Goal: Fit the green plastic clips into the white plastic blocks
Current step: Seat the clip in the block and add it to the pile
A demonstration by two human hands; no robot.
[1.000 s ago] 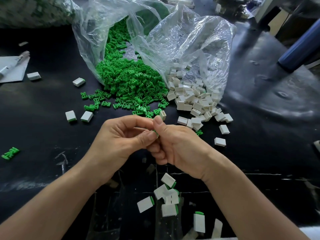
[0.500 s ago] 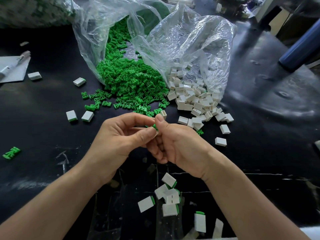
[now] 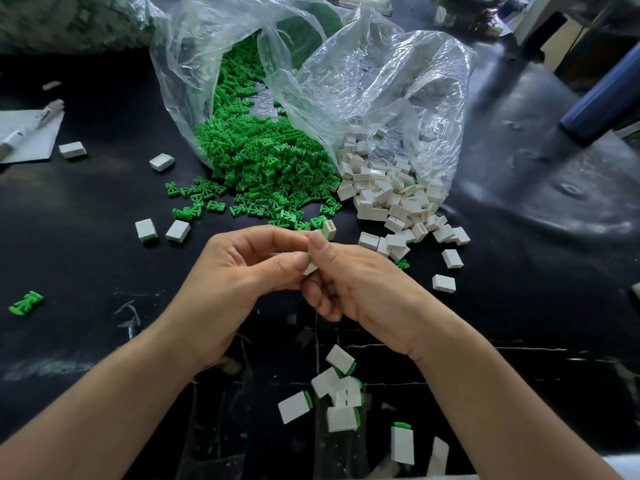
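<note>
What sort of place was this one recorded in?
Probably a hand-assembly workbench in a small workshop or factory: clear bags spill bulk green clips and white blocks onto a black-covered table, and finished blocks cluster nearest the person.

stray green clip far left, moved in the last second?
No. The stray green clip lies at the same spot left of the pale table scratch.

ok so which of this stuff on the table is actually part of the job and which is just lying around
Part of the job: green clips, white blocks, held block pinched between left hand and right hand, finished blocks.
Just lying about: pen, paper sheet, blue tube.
</note>
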